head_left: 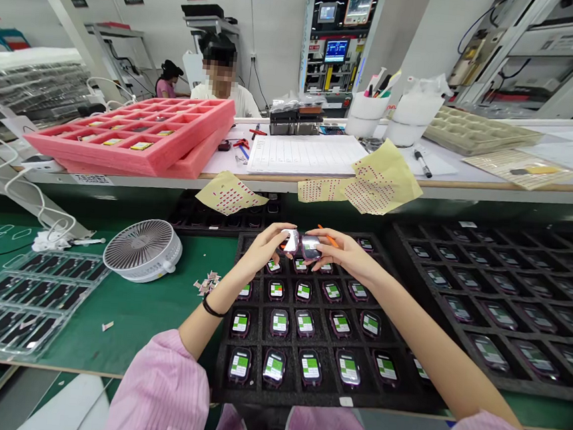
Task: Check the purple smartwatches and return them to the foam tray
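Above the back half of a black foam tray [280, 396], my hands are close together, each with fingers closed on a small device. My left hand [266, 245] pinches a shiny smartwatch body [291, 241] that reflects the light. Its neighbour, a dark-screened smartwatch body [310, 246] with a purplish rim, is gripped by my right hand [346, 254]. A slim orange tool [328, 236] also sits between the right fingers; its kind I cannot make out. Below, several strapless smartwatches [311, 366] lie in the tray's compartments, many with green and white screens lit.
A second black tray [460, 344] of watches lies right. Left are a white round fan [143, 249], paper scraps [207, 283] and a clear plastic tray [28, 299]. The raised shelf holds pink foam trays [156, 157] and yellow sheets [384, 180] overhanging its edge. A person [222, 89] sits opposite.
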`<state>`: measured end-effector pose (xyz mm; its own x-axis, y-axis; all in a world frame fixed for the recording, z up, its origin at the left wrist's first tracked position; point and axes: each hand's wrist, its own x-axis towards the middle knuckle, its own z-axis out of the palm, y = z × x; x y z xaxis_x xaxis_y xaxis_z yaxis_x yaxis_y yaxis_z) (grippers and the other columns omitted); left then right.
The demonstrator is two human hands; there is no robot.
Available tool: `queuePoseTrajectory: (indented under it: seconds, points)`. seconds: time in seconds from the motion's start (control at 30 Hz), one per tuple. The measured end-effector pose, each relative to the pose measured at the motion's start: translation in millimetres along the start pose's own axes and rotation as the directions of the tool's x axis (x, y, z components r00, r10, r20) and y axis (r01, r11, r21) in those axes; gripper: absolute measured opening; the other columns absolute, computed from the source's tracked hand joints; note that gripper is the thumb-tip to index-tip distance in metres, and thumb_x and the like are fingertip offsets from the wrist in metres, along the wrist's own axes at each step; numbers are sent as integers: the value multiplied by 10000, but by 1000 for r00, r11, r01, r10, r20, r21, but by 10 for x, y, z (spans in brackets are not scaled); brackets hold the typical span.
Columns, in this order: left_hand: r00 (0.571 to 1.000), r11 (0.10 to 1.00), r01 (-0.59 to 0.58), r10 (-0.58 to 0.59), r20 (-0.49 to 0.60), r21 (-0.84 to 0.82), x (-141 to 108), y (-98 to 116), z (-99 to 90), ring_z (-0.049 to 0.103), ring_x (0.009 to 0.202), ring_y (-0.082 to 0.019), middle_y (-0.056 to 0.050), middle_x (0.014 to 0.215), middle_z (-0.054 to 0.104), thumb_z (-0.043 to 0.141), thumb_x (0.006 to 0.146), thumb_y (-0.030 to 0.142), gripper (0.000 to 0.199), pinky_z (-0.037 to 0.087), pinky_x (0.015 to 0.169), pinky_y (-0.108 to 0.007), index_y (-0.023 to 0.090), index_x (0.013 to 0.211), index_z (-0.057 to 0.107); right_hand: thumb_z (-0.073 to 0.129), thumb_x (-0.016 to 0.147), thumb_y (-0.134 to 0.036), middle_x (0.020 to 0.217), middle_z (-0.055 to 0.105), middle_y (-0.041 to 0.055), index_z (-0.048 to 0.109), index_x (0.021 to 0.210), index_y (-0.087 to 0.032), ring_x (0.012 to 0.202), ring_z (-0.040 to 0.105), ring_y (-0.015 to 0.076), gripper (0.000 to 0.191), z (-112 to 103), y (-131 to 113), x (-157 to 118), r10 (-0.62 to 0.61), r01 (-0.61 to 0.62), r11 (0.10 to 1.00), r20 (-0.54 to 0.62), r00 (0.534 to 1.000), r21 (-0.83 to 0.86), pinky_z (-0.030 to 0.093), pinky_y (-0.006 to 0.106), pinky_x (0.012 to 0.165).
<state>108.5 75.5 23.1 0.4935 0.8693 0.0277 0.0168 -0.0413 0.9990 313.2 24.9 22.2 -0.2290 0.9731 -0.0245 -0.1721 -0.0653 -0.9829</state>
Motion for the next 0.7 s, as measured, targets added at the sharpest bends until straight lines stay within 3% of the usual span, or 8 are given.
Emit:
queuePoseTrajectory:
  seconds: [0.37,0.57,0.7]
  points:
    - [1000,1000,-17,18,23,-22,42,-79,-4,639,594,-85,-47,969,656,549,882,368,316,384,367,-130,197,1141,609,759,745,-338,841,690,30,651,1013,-176,653,718,178,331,2,24,9,-10,10,1000,-57,998,-1,633,307,574]
    - [998,999,-41,41,41,-21,54,-102,-22,643,624,-95,-68,1035,647,590,848,354,388,381,361,-127,180,1195,567,849,612,-198,963,678,45,606,1126,-197,761,727,206,568,-24,41,-12,-15,14,1000,-28,999,-23,618,291,606]
    - [997,999,-50,51,50,-5,48,-94,-26,642,653,-101,-79,1076,638,627,824,323,428,378,369,-131,182,1220,548,852,590,-185,827,656,3,608,1116,-199,633,667,142,580,-65,107,27,-56,55,998,-45,997,-31,550,235,493]
